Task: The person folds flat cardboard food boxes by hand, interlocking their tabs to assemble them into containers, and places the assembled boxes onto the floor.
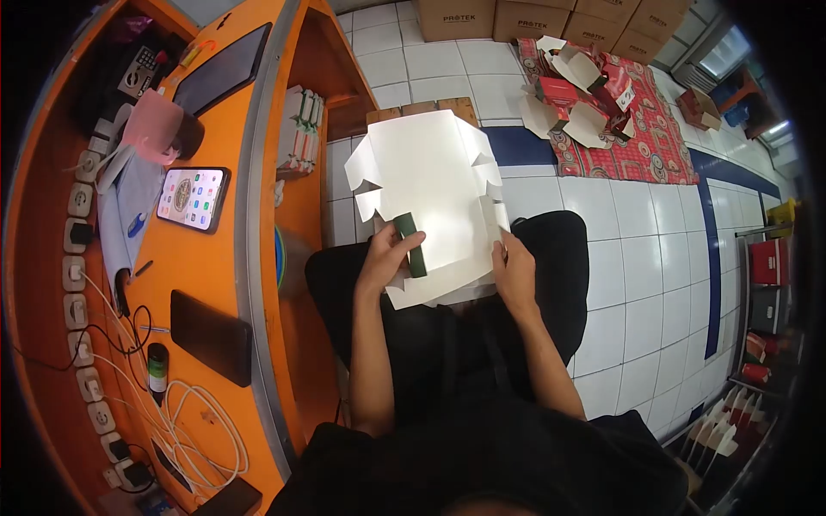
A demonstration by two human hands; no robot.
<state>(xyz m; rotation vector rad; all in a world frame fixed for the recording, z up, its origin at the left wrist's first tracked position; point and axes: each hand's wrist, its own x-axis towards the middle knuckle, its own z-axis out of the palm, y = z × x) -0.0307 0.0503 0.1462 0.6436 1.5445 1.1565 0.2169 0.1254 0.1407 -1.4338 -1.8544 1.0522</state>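
A flat, die-cut cardboard box blank (434,176) lies over my lap with its white inner side up. Cut flaps stick out along its left and right sides. My left hand (389,260) is closed on the blank's lower left side, thumb over a dark green strip (411,245). This strip looks like a flap folded inward, though I cannot tell for certain. On the lower right edge, my right hand (514,268) pinches a side flap that stands partly raised. Some of its fingers are hidden behind the cardboard.
Left stands an orange desk (200,322) with a lit phone (194,198), a tablet (225,69), a black case (211,337) and white cables (211,417). Ahead, red folded boxes (585,95) lie on a patterned mat (619,155). Brown cartons (533,19) stand behind.
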